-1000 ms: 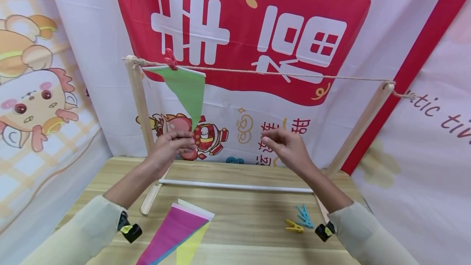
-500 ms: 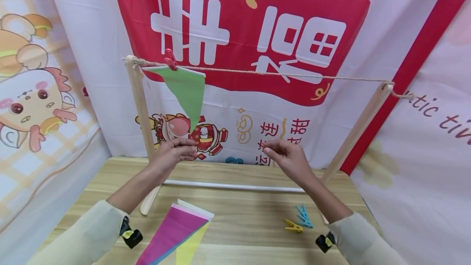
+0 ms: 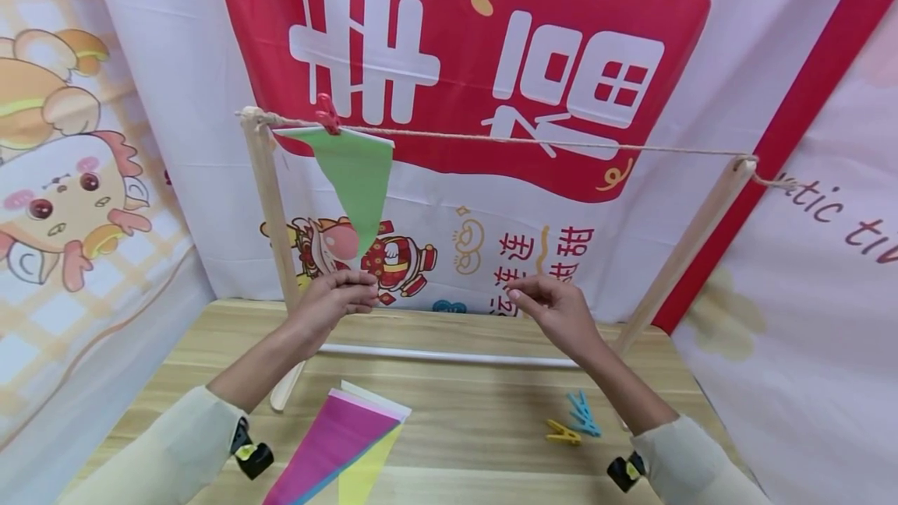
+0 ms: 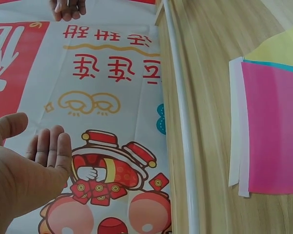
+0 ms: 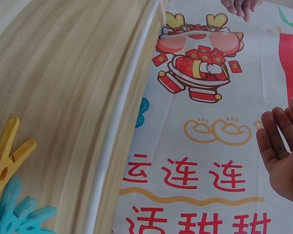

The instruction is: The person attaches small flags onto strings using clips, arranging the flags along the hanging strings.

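My left hand (image 3: pixel 337 302) hovers above the table just below the tip of a green triangular flag (image 3: pixel 358 178), its fingers loosely bent with nothing in them. A red clothespin (image 3: pixel 327 114) clips that flag to a rope (image 3: pixel 449 133) strung between two wooden posts. Level with it, my right hand (image 3: pixel 554 309) hangs in the air to the right, also holding nothing. In the left wrist view the left thumb stands apart from the fingers (image 4: pixel 51 148). A gap also shows between the right hand's thumb and fingers (image 5: pixel 276 136) in the right wrist view.
A pink flag (image 3: pixel 337 443) overlaps a yellow flag (image 3: pixel 368 466) on the near table. Blue clothespins (image 3: pixel 584 414) and a yellow clothespin (image 3: pixel 563 432) lie at the right. A white rod (image 3: pixel 449 355) runs low between the left post (image 3: pixel 270 209) and right post (image 3: pixel 680 256).
Both hands have sunk a little, staying about the same distance apart. The green flag's lower tip has swung slightly to the left. The loose flags and clothespins on the table have stayed put.
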`<state>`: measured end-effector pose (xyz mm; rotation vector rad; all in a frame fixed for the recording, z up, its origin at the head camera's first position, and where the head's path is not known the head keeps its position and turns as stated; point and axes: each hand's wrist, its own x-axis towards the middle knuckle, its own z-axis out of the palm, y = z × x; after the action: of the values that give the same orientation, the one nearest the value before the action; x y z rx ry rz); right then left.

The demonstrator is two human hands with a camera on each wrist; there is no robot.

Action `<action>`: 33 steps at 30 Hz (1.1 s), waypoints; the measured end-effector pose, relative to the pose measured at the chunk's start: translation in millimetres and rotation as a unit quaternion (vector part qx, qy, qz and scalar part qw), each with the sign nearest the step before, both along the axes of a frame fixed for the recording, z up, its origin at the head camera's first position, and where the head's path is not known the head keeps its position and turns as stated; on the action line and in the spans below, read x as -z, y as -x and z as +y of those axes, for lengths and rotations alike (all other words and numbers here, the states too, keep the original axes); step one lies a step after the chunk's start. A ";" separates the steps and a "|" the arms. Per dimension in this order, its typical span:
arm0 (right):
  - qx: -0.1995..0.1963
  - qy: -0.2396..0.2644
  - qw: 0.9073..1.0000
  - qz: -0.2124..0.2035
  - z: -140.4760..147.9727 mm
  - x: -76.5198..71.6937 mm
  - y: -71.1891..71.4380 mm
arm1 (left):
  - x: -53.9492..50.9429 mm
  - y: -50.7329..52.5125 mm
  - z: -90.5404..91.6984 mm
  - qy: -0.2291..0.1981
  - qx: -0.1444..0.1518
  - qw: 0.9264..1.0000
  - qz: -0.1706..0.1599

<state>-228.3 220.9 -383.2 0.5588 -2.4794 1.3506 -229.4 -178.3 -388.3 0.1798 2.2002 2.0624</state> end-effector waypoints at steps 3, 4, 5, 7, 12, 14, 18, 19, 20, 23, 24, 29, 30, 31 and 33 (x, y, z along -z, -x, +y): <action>-0.001 0.003 1.000 -0.012 0.3 1.7 0.2 | 1.1 0.2 -0.9 0.007 0.000 1.000 0.001; 0.000 0.004 1.000 -0.014 0.6 1.9 -0.3 | 1.1 0.2 -0.9 0.010 0.001 1.000 0.003; 0.001 0.006 1.000 -0.017 1.0 1.9 -0.9 | 1.2 0.3 -1.0 0.013 0.002 1.000 0.005; 0.002 0.007 1.000 -0.017 2.1 2.6 -1.4 | 1.4 0.5 -1.1 0.017 0.004 1.000 0.007; -0.001 0.011 1.000 -0.011 4.2 3.6 -2.1 | 2.3 0.5 -2.0 0.018 0.007 1.000 0.009; -0.004 0.013 1.000 -0.008 4.9 3.8 -2.5 | 2.9 0.1 -2.5 0.017 0.008 1.000 0.008; -0.004 0.013 1.000 -0.012 7.1 5.8 -3.6 | 4.3 -0.9 -3.5 0.017 0.008 1.000 0.004; -0.003 0.012 1.000 -0.013 7.9 6.3 -4.2 | 4.7 -1.1 -3.6 0.018 0.008 1.000 0.003; 0.000 0.011 1.000 -0.015 8.6 7.1 -4.5 | 5.2 -1.2 -3.8 0.019 0.007 1.000 0.001; 0.008 0.002 1.000 -0.023 11.5 9.9 -6.0 | 6.0 -1.9 -3.8 0.017 0.006 1.000 -0.005; 0.011 -0.001 1.000 -0.025 12.4 11.1 -6.4 | 6.3 -2.2 -3.7 0.015 0.006 1.000 -0.007; 0.012 -0.008 0.999 -0.031 16.4 17.1 -8.4 | 9.8 -2.7 -4.3 0.004 0.008 1.000 -0.018; 0.012 -0.007 0.999 -0.031 17.0 18.3 -8.9 | 10.7 -2.7 -4.5 0.002 0.009 1.000 -0.020; 0.013 -0.007 0.999 -0.032 17.6 19.4 -9.5 | 11.7 -2.6 -5.1 0.002 0.013 1.000 -0.020; 0.014 -0.008 0.999 -0.033 18.8 21.2 -11.1 | 14.0 -2.1 -5.5 0.003 0.014 1.000 -0.023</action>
<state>-217.2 239.7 -404.3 0.4872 -2.5426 1.3622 -227.3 -183.7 -402.3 0.1582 2.1641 2.0252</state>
